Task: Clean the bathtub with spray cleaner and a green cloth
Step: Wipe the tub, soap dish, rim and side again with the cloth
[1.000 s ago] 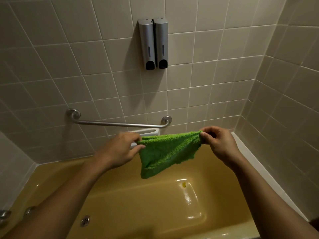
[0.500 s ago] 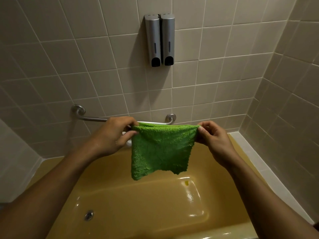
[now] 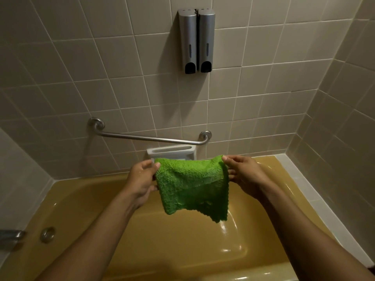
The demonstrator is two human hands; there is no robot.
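Two hands hold the green cloth [image 3: 192,185] spread above the bathtub [image 3: 81,191], just below the centre of view: the left hand [image 3: 141,180] pinches its top corner at 10 o'clock and the right hand [image 3: 246,175] pinches the corner at 2 o'clock, the rest hanging free toward 6. It looks soft, light and limp, so I judge it will sag and bunch unless held by its corners, or wadded into one palm for wiping.

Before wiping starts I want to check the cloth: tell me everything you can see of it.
The green cloth is fluffy terry-like fabric, roughly square. It hangs spread above the yellow bathtub, lower edge uneven. The left hand pinches its upper left corner, the right hand its upper right corner. Nothing else touches it.
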